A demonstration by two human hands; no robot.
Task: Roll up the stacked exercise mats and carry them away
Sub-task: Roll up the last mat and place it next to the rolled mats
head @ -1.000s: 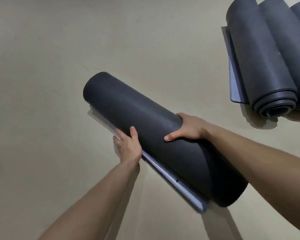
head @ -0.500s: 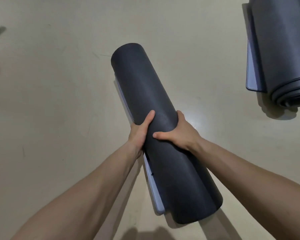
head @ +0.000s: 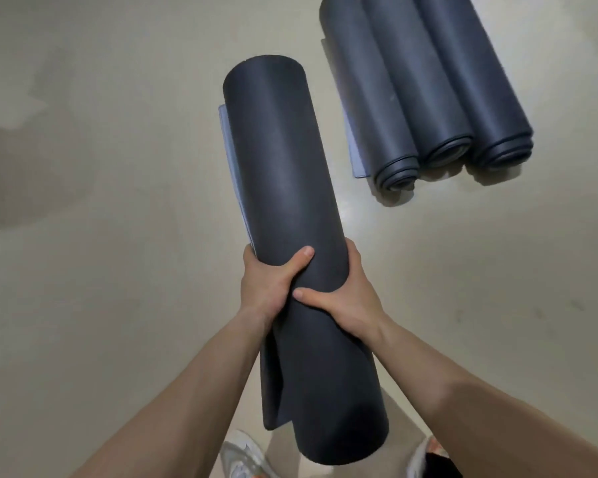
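Observation:
A dark grey rolled exercise mat is lifted off the floor, its length running away from me, with a pale loose edge showing along its left side. My left hand grips the roll from the left, thumb across the top. My right hand grips it from the right, thumb pressed on the front. Both hands hold it near the middle, almost touching.
Three more rolled dark mats lie side by side on the beige floor at the upper right, open ends toward me. My shoes show at the bottom edge under the held roll.
The rolled mat has come up off the floor and turned more in line with my view. My hands closed tighter round it. The three rolled mats came fully into view.

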